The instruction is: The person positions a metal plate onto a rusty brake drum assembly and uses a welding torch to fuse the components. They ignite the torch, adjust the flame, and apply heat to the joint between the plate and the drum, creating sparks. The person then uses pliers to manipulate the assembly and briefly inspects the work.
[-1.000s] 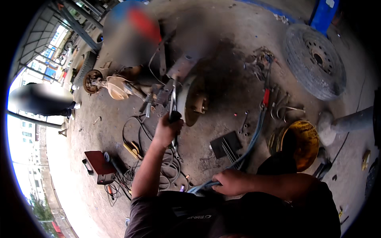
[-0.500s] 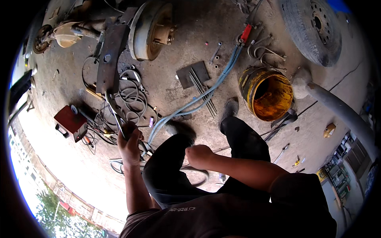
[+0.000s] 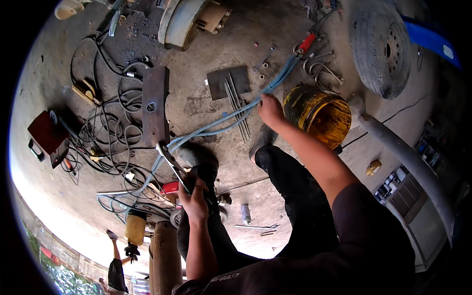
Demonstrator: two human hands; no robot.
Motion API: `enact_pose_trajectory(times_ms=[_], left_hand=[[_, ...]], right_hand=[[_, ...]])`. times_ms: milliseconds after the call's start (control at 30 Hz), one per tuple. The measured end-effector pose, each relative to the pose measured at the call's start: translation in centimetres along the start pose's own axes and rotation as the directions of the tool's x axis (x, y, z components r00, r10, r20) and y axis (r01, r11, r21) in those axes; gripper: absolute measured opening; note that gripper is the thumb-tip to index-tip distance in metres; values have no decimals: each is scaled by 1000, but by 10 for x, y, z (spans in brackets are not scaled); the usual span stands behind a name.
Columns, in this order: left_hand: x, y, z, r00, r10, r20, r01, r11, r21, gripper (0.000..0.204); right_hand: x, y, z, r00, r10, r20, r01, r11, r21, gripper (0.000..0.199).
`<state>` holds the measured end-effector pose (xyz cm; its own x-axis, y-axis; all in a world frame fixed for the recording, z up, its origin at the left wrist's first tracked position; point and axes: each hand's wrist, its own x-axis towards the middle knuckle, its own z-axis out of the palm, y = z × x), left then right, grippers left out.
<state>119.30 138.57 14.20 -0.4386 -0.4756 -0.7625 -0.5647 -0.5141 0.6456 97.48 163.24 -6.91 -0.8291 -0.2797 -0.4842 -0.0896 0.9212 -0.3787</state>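
Observation:
My left hand (image 3: 195,200) is closed around the handles of long metal pliers (image 3: 172,163). Their jaws meet the near end of a dark steel plate (image 3: 156,125) with one round hole. Whether the plate rests on the floor or hangs just above it, I cannot tell. Farther forward, my right hand (image 3: 271,109) is curled into a fist beside the blue hoses (image 3: 221,120), left of the yellow-stained bucket (image 3: 301,105). Its fingertips are hidden, so anything inside it does not show. Thin metal rods (image 3: 235,105) lie left of that hand, partly over a flat dark sheet (image 3: 216,83).
Dark cables (image 3: 118,128) tangle at the left, near a dark red box (image 3: 47,132). A wheel drum (image 3: 179,22) stands ahead, a tyre (image 3: 376,54) at the far right. A grey pipe (image 3: 403,142) runs down the right. Another person (image 3: 117,275) is at the lower left.
My left hand has moved right with the pliers and plate, away from the drum. My right hand has gone from between my knees forward to the blue hoses. The view has shifted too.

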Motion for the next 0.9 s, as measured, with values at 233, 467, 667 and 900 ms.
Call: enact_pose_trajectory(times_ms=[233, 467, 667, 900], left_hand=[[2, 6, -14, 996, -71, -46, 72, 997, 8, 14], [1, -4, -7, 996, -55, -72, 55, 998, 3, 16], [11, 0, 0, 998, -59, 14, 58, 997, 41, 20], [3, -5, 14, 999, -44, -13, 44, 999, 13, 20]], right_hand=[[257, 119, 24, 850, 527, -21, -503, 798, -332, 39], [274, 114, 31, 751, 655, 77, -642, 753, -144, 47], [270, 132, 42, 698, 712, 82, -713, 701, -8, 46], [255, 60, 38, 627, 779, 22, -746, 592, 307, 42]])
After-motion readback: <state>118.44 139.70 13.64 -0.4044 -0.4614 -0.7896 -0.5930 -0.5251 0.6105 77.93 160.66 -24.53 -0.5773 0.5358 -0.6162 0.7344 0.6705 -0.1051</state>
